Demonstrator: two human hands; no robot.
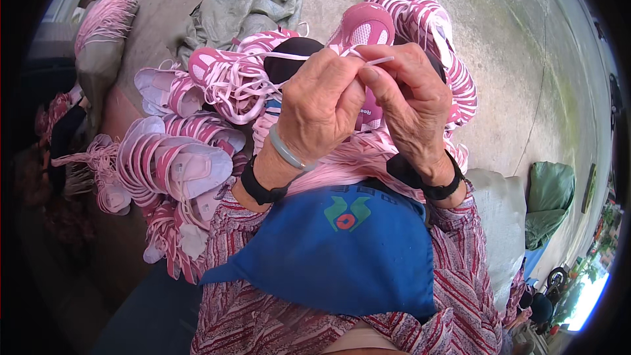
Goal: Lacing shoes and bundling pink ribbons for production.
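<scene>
In front of my chest, both hands meet at a pale pink shoelace [381, 61]. My left hand [321, 106] is closed, thumb and fingers pinching the lace. My right hand [413, 100] pinches it too, and the lace's tip sticks out past the fingers. Just beyond my hands is a pink shoe upper [365, 21] with light mesh, its lower part partly hidden by them. A strand of lace runs left from my left hand toward a pink upper [223, 75] with looped laces. Loose pink laces [342, 163] lie across my lap, under my wrists.
Stacked pink uppers [174, 161] pile up on the left, with another curved stack [430, 23] at the far right. A crumpled grey-green sack [243, 10] lies on the concrete floor [499, 46]. Further left, a bundle of pink laces [108, 20] rests on a sack. A green bag [549, 194] stands at right.
</scene>
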